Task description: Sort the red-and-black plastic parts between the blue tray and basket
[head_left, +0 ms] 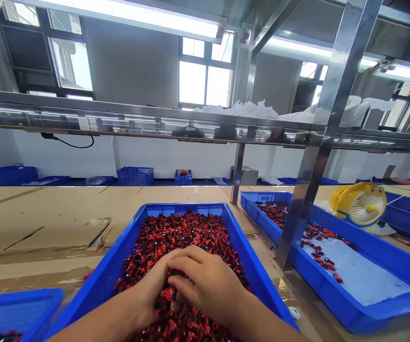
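A blue plastic tray [258, 266] in front of me holds a thick layer of small red and black plastic parts [186, 232]. Over the near half of it, my left hand [153, 282] and my right hand [210, 280] meet with curled fingers. The right fingers lie across the left ones and hide most of them. A small red-and-black part [169, 293] shows in the gap between both hands, seemingly held there. Its exact kind is too small to make out.
A second blue tray [336, 308] with scattered parts on a white sheet stands at right, behind a metal post [304, 199]. A yellow fan [363, 204] sits on it. Another blue basket [19, 304] is at lower left. A metal shelf [137, 121] crosses above the cardboard-covered table [48, 218].
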`<state>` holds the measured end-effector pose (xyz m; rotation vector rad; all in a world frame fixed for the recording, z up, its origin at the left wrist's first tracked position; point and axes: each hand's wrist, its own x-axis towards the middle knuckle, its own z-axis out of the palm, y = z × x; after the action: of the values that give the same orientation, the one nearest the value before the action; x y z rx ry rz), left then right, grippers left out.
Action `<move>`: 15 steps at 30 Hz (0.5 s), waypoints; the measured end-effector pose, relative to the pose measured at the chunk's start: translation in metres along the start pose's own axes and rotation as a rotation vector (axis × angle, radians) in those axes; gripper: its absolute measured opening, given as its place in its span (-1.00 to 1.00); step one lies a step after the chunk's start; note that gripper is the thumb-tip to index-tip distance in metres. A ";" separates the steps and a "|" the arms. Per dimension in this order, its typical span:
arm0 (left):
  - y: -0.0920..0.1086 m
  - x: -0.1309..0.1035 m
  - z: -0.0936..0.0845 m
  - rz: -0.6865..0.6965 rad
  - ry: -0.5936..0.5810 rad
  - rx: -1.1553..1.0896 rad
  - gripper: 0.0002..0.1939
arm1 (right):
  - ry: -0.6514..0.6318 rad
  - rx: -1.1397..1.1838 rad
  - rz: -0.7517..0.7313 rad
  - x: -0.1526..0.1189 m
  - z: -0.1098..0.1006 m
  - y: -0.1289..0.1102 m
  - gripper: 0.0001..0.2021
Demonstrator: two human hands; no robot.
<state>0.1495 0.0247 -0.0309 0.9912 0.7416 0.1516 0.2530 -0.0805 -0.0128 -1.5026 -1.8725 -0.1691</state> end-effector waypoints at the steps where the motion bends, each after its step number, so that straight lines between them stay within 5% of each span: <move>1: 0.002 0.000 0.001 -0.005 -0.006 -0.010 -0.48 | 0.041 0.015 -0.021 0.000 0.000 0.000 -0.79; 8: 0.014 -0.006 -0.001 0.031 -0.060 -0.122 -0.51 | 0.389 0.084 -0.022 0.003 -0.007 -0.007 -0.73; 15: 0.018 -0.019 0.003 0.038 -0.177 -0.176 -0.50 | 0.306 0.055 0.192 0.000 -0.012 -0.009 -0.71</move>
<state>0.1405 0.0244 -0.0061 0.8397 0.5382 0.1573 0.2501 -0.0895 -0.0009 -1.5147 -1.4742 -0.2409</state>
